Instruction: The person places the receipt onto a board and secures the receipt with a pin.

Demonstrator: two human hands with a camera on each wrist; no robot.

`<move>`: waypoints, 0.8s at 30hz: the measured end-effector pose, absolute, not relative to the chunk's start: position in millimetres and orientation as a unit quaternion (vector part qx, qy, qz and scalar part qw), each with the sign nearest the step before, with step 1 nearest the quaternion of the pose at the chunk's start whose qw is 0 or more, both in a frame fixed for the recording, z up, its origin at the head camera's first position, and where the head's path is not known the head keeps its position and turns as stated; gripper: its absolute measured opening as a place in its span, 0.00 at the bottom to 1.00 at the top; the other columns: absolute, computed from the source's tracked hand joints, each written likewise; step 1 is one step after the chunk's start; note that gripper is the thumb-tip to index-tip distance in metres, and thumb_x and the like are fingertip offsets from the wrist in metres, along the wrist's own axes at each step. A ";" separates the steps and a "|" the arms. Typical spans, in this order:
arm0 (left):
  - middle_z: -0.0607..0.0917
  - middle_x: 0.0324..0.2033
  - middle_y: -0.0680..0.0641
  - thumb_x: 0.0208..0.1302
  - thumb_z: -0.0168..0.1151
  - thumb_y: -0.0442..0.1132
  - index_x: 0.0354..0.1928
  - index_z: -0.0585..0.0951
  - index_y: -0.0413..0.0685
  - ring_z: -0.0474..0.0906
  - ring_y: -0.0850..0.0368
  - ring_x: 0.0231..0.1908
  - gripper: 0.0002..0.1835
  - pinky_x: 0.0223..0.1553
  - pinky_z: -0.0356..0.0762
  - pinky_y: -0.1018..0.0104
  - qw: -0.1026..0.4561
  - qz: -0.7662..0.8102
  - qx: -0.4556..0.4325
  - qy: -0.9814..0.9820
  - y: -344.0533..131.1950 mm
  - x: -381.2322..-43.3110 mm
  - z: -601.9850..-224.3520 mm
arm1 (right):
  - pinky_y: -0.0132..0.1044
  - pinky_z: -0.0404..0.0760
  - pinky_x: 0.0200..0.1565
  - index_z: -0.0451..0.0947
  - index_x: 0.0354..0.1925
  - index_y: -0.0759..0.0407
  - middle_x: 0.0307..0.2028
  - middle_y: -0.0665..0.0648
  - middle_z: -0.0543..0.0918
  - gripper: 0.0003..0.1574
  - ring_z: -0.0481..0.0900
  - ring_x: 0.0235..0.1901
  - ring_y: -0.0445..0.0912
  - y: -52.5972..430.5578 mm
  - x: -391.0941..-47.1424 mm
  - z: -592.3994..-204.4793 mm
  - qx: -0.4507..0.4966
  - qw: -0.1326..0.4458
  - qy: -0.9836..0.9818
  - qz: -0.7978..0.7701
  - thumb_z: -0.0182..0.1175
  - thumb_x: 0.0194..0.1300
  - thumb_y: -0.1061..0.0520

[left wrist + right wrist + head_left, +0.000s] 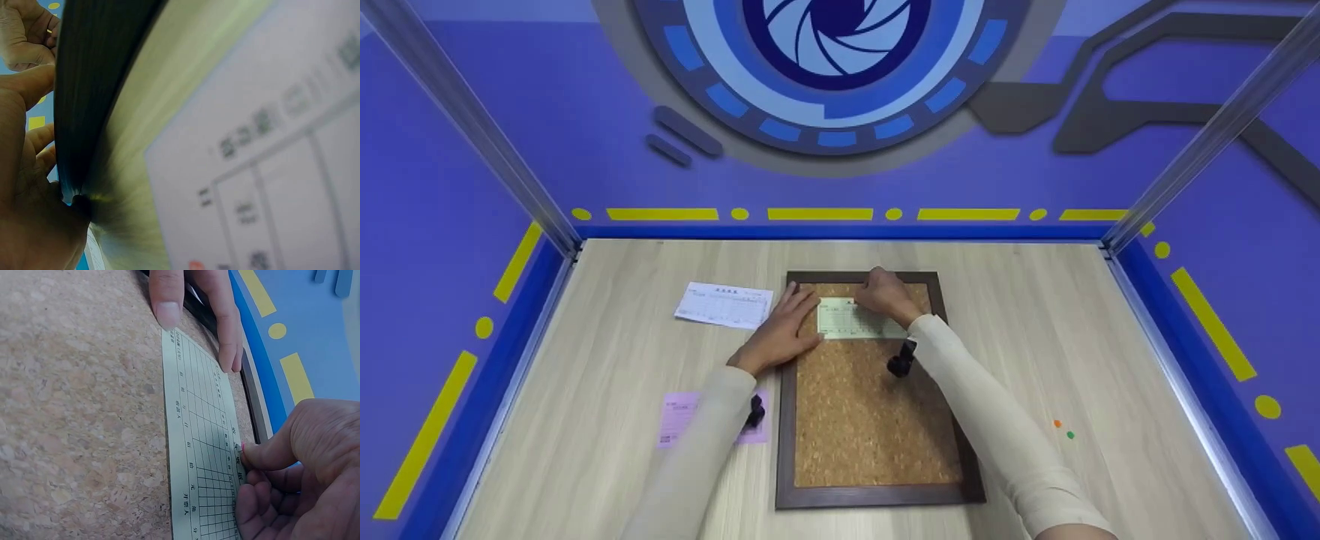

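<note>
A pale green printed slip [840, 321] lies flat on the upper part of a dark-framed corkboard [877, 420]. My left hand [781, 334] rests over the board's left frame with fingers extended. Its thumb touches the slip's lower left corner and its fingertips lie by the upper left one. At the top edge of the slip, my right hand [887, 294] has its fingers curled in. Its thumb presses a small red pushpin [243, 448], mostly covered, and its knuckles overlap the slip's right part.
A white printed slip [724, 304] lies left of the board on the wooden table [1110, 337]. Below it, a pink slip [676, 420] is partly hidden by the left sleeve. Small orange [1057, 424] and green [1071, 435] pieces lie to the right. Blue walls enclose the table.
</note>
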State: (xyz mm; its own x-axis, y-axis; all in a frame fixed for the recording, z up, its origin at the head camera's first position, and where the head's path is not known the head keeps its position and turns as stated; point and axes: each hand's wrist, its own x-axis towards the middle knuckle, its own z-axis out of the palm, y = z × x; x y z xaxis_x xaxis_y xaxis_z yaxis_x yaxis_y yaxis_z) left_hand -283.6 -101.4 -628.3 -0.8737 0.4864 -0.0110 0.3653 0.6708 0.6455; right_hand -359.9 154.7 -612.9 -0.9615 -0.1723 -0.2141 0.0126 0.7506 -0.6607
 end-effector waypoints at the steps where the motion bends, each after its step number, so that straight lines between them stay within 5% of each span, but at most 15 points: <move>1: 0.57 0.87 0.43 0.77 0.66 0.50 0.86 0.63 0.43 0.37 0.42 0.88 0.43 0.85 0.47 0.41 0.092 0.332 0.234 0.909 -101.6 -283.6 -628.6 | 0.37 0.53 0.21 0.58 0.13 0.50 0.13 0.45 0.56 0.25 0.52 0.16 0.41 152.4 -356.6 -607.4 -0.041 0.136 0.927 -0.349 0.54 0.62 0.65; 7: 0.56 0.88 0.43 0.77 0.65 0.51 0.86 0.63 0.43 0.36 0.42 0.88 0.43 0.85 0.47 0.41 0.094 0.333 0.235 0.908 -103.4 -283.8 -629.6 | 0.38 0.53 0.23 0.58 0.15 0.52 0.15 0.46 0.56 0.28 0.52 0.18 0.42 142.2 -346.8 -587.0 -0.024 0.156 0.937 -0.311 0.54 0.68 0.66; 16: 0.56 0.87 0.41 0.77 0.65 0.51 0.86 0.63 0.42 0.36 0.40 0.88 0.43 0.84 0.48 0.39 0.085 0.335 0.242 0.907 -101.9 -283.6 -626.0 | 0.39 0.54 0.23 0.59 0.14 0.52 0.14 0.46 0.57 0.26 0.53 0.16 0.42 156.1 -350.9 -595.6 -0.062 0.135 0.923 -0.356 0.58 0.63 0.65; 20: 0.56 0.87 0.41 0.76 0.65 0.50 0.86 0.63 0.41 0.37 0.39 0.88 0.43 0.84 0.48 0.38 0.082 0.335 0.244 0.906 -102.7 -283.1 -627.8 | 0.37 0.62 0.27 0.67 0.17 0.54 0.18 0.47 0.67 0.27 0.61 0.20 0.43 160.5 -343.2 -595.9 -0.063 0.125 0.916 -0.375 0.66 0.71 0.63; 24: 0.57 0.87 0.41 0.75 0.65 0.50 0.86 0.63 0.41 0.37 0.39 0.88 0.43 0.84 0.49 0.38 0.078 0.337 0.248 0.905 -103.9 -284.8 -631.4 | 0.35 0.70 0.33 0.80 0.26 0.57 0.29 0.49 0.82 0.16 0.72 0.28 0.43 165.0 -335.5 -599.7 -0.076 0.097 0.913 -0.388 0.69 0.74 0.61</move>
State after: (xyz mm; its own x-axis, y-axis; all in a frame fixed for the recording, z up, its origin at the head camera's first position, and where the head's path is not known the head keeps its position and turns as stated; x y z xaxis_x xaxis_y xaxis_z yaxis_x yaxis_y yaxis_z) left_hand -284.8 -103.9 -631.4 -0.8652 0.5009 0.0252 0.3955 0.6506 0.6483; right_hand -335.5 165.0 -599.7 -0.9698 -0.2133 -0.1181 -0.0632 0.6876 -0.7234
